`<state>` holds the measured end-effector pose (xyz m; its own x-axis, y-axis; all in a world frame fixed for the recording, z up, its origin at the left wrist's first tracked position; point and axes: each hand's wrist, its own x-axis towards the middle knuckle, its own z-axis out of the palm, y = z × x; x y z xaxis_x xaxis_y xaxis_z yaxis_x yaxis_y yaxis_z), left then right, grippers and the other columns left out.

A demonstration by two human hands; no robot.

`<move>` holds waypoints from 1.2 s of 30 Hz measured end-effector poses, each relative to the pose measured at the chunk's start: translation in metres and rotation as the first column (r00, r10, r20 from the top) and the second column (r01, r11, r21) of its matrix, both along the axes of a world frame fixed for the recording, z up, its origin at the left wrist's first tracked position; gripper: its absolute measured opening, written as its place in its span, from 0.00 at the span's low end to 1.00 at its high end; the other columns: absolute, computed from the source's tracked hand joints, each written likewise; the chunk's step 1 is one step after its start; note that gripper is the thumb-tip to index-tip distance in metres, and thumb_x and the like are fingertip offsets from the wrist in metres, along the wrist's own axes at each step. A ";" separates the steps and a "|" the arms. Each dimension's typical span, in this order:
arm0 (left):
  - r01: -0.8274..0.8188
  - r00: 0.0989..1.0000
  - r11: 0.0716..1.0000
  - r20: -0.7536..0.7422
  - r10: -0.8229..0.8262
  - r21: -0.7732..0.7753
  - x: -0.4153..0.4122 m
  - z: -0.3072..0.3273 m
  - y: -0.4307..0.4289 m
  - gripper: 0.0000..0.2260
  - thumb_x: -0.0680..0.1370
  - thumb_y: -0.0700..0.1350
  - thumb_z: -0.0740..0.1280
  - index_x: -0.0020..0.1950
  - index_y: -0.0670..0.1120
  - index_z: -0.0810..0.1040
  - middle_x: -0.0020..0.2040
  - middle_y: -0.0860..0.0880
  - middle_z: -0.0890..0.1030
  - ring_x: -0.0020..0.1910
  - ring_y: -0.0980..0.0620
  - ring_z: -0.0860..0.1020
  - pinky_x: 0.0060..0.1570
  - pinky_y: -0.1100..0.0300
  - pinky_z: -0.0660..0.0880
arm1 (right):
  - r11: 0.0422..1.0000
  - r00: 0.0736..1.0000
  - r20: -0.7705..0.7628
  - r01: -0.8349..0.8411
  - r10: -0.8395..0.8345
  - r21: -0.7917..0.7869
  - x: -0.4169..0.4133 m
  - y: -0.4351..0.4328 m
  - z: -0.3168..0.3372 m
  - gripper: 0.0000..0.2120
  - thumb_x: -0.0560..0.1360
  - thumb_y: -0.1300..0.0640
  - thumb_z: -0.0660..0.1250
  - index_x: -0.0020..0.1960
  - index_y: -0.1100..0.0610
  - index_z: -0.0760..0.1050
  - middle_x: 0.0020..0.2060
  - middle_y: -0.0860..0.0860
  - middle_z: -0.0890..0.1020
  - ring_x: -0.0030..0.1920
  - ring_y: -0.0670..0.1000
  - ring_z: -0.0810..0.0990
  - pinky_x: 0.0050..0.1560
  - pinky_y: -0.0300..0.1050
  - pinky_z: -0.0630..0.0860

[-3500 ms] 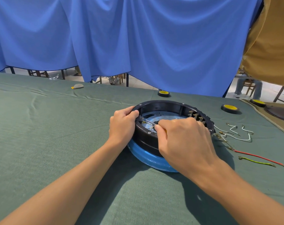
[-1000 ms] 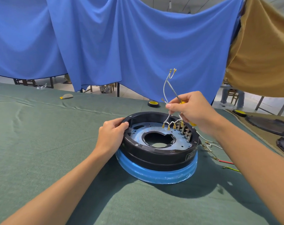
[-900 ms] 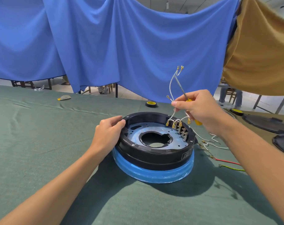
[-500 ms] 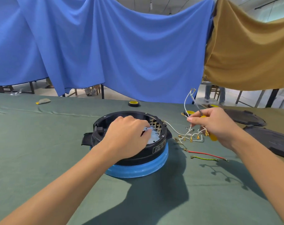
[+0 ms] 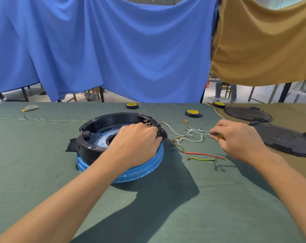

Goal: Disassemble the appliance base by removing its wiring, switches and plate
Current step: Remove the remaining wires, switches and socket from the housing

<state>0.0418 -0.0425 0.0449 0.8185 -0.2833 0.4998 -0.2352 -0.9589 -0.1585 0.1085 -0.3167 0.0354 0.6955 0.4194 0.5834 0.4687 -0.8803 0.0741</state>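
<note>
The appliance base [image 5: 89, 148], a black ring on a blue lower ring, sits on the green cloth at centre. Inside it lies a metal plate [image 5: 103, 139] with bluish film, and brass terminals [image 5: 147, 122] stand at the far right rim. My left hand [image 5: 136, 142] lies over the base's right side, fingers curled over the rim by the terminals. To the right, my right hand [image 5: 236, 139] pinches a yellow-handled screwdriver [image 5: 217, 134]. Its shaft points left into a bundle of white wires [image 5: 195, 135], low on the cloth.
A red wire [image 5: 203, 153] and a green-yellow wire [image 5: 201, 159] lie right of the base. Three tape rolls [image 5: 131, 105] [image 5: 192, 113] [image 5: 218, 104] sit along the far edge. Two black round covers [image 5: 248, 114] [image 5: 288, 139] lie at right. Blue and brown cloths hang behind.
My right hand pulled the white wires up out of the base, carried them right and lowered them to the cloth. My left hand moved from the left rim to the right side.
</note>
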 end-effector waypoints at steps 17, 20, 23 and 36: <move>0.025 0.997 0.997 0.065 -0.030 0.073 -0.001 -0.001 0.007 0.13 0.82 0.55 0.51 0.43 0.50 0.67 0.34 0.55 0.68 0.32 0.48 0.68 0.27 0.57 0.56 | 0.949 0.976 -0.098 0.162 -0.194 -0.272 0.013 -0.003 -0.015 0.12 0.80 0.47 0.58 0.57 0.43 0.79 0.52 0.42 0.77 0.54 0.49 0.78 0.40 0.40 0.69; 0.020 0.982 0.974 0.179 -0.062 0.227 -0.004 -0.002 0.006 0.12 0.80 0.50 0.60 0.37 0.47 0.67 0.30 0.52 0.72 0.30 0.46 0.71 0.29 0.58 0.59 | 0.956 0.962 -0.168 0.170 -0.213 -0.240 0.015 -0.003 -0.017 0.12 0.79 0.47 0.59 0.57 0.43 0.79 0.52 0.44 0.77 0.54 0.51 0.78 0.41 0.42 0.70; -0.050 0.974 0.909 0.222 -0.048 0.415 -0.010 -0.003 0.005 0.12 0.70 0.43 0.70 0.30 0.47 0.69 0.24 0.51 0.71 0.25 0.47 0.69 0.29 0.58 0.60 | 0.963 0.952 -0.225 0.157 -0.207 -0.221 0.013 -0.001 -0.017 0.13 0.78 0.47 0.59 0.57 0.45 0.79 0.52 0.45 0.77 0.53 0.52 0.78 0.45 0.46 0.76; 0.041 0.964 0.944 0.237 -0.124 0.329 -0.013 -0.001 0.019 0.10 0.72 0.44 0.69 0.31 0.46 0.74 0.24 0.52 0.71 0.25 0.48 0.71 0.26 0.59 0.65 | 0.998 0.992 -0.113 0.055 -0.050 0.040 -0.004 0.027 -0.015 0.11 0.78 0.49 0.64 0.49 0.53 0.83 0.44 0.47 0.79 0.42 0.56 0.79 0.39 0.46 0.73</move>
